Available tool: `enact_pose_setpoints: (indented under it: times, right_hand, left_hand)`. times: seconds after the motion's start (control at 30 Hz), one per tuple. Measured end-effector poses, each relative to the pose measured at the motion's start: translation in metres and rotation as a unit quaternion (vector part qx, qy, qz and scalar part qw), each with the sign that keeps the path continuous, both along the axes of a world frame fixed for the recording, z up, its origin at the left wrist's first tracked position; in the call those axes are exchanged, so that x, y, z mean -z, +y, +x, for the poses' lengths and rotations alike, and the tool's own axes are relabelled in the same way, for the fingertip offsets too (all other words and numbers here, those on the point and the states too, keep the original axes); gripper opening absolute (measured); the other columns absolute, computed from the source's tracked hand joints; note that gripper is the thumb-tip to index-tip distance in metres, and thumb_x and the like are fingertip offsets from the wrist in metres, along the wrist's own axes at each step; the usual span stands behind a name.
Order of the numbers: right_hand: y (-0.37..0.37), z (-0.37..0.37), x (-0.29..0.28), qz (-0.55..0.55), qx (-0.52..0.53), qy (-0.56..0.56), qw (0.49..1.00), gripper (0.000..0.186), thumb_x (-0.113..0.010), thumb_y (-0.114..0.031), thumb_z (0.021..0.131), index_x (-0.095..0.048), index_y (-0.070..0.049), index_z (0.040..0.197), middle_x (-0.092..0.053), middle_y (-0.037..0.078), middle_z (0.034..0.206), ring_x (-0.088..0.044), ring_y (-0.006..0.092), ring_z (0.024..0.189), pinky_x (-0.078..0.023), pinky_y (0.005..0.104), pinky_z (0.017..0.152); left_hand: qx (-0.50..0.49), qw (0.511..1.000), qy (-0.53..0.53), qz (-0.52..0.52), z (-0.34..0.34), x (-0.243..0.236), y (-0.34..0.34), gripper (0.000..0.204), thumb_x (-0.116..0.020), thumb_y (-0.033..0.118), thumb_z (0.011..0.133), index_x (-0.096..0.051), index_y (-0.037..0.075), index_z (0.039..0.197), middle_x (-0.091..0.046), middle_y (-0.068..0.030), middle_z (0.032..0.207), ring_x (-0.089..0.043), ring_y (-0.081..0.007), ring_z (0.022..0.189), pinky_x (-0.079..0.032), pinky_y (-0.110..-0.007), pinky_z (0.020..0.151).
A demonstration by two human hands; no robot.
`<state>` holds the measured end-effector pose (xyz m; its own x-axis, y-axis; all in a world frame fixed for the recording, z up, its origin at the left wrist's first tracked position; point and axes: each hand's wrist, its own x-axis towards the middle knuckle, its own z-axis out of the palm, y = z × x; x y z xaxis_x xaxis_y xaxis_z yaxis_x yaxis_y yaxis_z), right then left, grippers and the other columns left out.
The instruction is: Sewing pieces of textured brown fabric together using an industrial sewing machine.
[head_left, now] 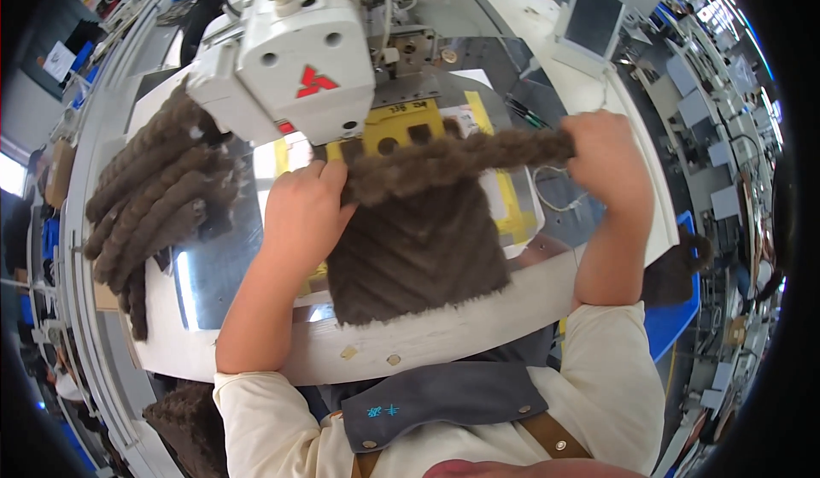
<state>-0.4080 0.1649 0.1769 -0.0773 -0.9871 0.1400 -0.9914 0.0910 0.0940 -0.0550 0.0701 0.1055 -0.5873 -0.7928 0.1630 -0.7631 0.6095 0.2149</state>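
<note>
A long, fluffy brown plush strip (461, 155) is stretched across the front of the sewing machine. Its left end is gripped by my left hand (307, 209), fingers closed over it. My right hand (605, 155) has the other end in a closed fist, a little farther from me. Below the strip lies a flat brown plush panel (418, 252) with chevron ridges, reaching over the table's near edge; whether strip and panel are joined I cannot tell. Just behind the strip is a yellow template plate (401, 126) with dark square and round openings, partly covered by the plush.
The white sewing machine head (299, 51) overhangs the work from the back left. Ridged brown plush pieces (158, 192) are piled at the left. A screen on a stand (592, 18) is at the back right, with a blue bin (679, 324) beside the table.
</note>
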Motion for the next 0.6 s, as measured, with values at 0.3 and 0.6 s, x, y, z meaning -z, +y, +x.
enact_pose_setpoints:
  times: [0.3, 0.6]
  right_hand:
    - [-0.005, 0.104, 0.036, 0.065, -0.328, -0.174, 0.926, 0.022, -0.074, -0.013, 0.079, -0.063, -0.003, 0.095, -0.069, 0.013, 0.086, -0.07, 0.035, 0.086, -0.055, 0.0465, 0.074]
    - [0.002, 0.087, 0.019, -0.017, -0.325, -0.258, 0.91, 0.012, -0.07, -0.009, 0.083, -0.061, -0.004, 0.089, -0.063, 0.012, 0.081, -0.067, 0.0366, 0.081, -0.053, 0.0463, 0.071]
  left_hand:
    - [0.12, 0.978, 0.145, -0.094, -0.014, -0.004, 0.032, 0.062, -0.094, 0.019, 0.059, -0.065, 0.008, 0.113, -0.067, -0.0082, 0.096, -0.064, -0.0308, 0.086, -0.048, -0.042, 0.077]
    - [0.166, 0.846, 0.473, 0.183, 0.003, -0.006, 0.024, 0.066, -0.102, 0.021, 0.064, -0.072, -0.001, 0.119, -0.073, -0.0146, 0.115, -0.071, -0.0226, 0.102, -0.057, -0.034, 0.094]
